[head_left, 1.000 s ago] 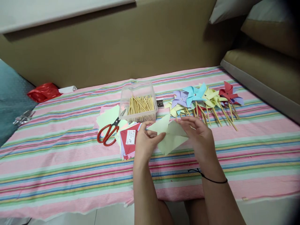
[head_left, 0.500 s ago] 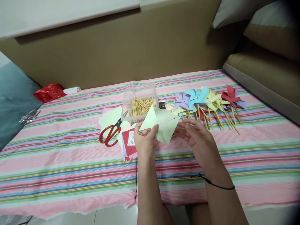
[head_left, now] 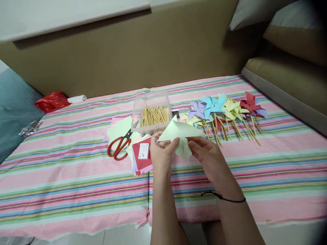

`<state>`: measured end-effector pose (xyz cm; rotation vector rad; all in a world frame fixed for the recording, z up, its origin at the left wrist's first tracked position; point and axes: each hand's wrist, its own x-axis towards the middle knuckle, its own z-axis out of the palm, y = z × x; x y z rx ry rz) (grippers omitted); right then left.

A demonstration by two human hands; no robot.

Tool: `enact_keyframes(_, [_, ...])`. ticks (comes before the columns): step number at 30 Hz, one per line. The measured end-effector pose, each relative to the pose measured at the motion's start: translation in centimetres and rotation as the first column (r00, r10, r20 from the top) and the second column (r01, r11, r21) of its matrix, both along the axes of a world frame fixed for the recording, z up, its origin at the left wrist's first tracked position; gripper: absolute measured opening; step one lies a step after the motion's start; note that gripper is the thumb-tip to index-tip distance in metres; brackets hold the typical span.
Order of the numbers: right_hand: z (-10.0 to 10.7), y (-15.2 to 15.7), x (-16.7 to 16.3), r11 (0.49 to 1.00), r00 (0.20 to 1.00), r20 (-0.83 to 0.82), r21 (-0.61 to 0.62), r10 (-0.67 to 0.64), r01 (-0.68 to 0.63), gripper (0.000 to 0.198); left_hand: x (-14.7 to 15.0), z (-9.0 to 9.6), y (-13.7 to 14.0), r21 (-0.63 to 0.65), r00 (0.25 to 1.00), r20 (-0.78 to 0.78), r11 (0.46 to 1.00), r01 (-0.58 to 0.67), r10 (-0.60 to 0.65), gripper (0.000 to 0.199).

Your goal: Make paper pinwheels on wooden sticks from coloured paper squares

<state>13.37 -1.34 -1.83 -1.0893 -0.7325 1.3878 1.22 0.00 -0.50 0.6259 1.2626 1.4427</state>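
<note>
A pale green paper square [head_left: 182, 131], slit from its corners and partly bent inward, is held up in front of me. My left hand [head_left: 162, 149] pinches it, thumb near the paper's middle. On its right side, my right hand [head_left: 203, 149] grips a lower flap between thumb and fingers. Just behind the paper stands a clear plastic box [head_left: 150, 98] full of wooden sticks [head_left: 154, 116]. Left of my hands lie red-handled scissors [head_left: 119, 147] and a stack of coloured paper [head_left: 138, 163] with a small white box [head_left: 144, 150] on top.
Several finished paper pinwheels [head_left: 214, 104] on sticks lie to the right. Pale green sheets [head_left: 119, 129] lie under the scissors. A red plastic bag [head_left: 52, 101] and a clear packet [head_left: 30, 128] sit far left on the striped cloth [head_left: 76, 177]. Cushions [head_left: 293, 41] rise at the right.
My right hand has moved left and closed on the paper, which was only in my left hand's pinch with my right fingers by its edge. The paper has turned and a flap is bent inward.
</note>
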Motion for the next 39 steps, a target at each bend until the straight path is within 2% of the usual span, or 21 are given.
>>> enact_keyframes(3, [-0.1,0.0,0.0,0.999,1.0,-0.009,0.013,0.03,-0.03,0.034,0.1,0.0,0.0,-0.011,0.999,-0.019,0.999,-0.052,0.051,0.063])
enact_keyframes(6, [-0.2,0.0,0.5,0.999,1.0,-0.028,0.036,0.007,-0.006,0.03,0.0,-0.1,0.1,-0.005,0.99,-0.029,0.99,-0.138,0.137,0.06])
enact_keyframes(8, [-0.2,-0.1,0.8,0.994,1.0,-0.009,0.112,-0.005,0.006,0.028,-0.2,-0.2,0.1,-0.003,0.983,-0.026,0.983,-0.182,0.182,0.059])
enact_keyframes(10, [-0.2,-0.2,1.1,0.975,0.998,0.058,0.219,0.027,-0.039,0.027,-0.3,-0.4,0.2,0.0,0.98,-0.016,0.98,-0.2,0.2,0.059])
enact_keyframes(12, [-0.3,-0.3,1.1,0.951,0.983,0.167,0.285,0.076,-0.122,0.024,-0.4,-0.4,0.2,0.007,0.982,-0.003,0.982,-0.188,0.188,0.059])
enact_keyframes(16, [-0.7,-0.3,0.8,0.943,0.941,0.33,0.28,0.082,-0.18,0.013,-0.3,-0.4,0.1,0.006,0.992,0.013,0.992,-0.129,0.129,0.059])
enact_keyframes(19, [-0.6,-0.2,0.7,0.943,0.932,0.362,0.296,0.039,-0.155,0.009,-0.2,-0.3,0.1,0.009,0.995,0.015,0.995,-0.103,0.103,0.058])
enact_keyframes(24, [-0.4,-0.1,1.2,0.925,0.922,0.384,0.326,0.058,-0.194,0.021,-0.2,-0.3,0.1,0.024,0.994,0.021,0.994,-0.107,0.107,0.057])
enact_keyframes(30, [-0.6,-0.1,0.6,0.956,0.958,0.282,0.26,0.056,-0.132,0.009,-0.1,0.2,-0.1,0.032,0.997,0.051,0.998,-0.062,0.06,0.056])
enact_keyframes(39, [-0.4,0.0,-0.5,0.984,0.996,0.057,0.167,-0.075,0.065,0.013,0.0,0.1,0.1,0.027,0.999,0.043,1.0,0.007,-0.008,0.063])
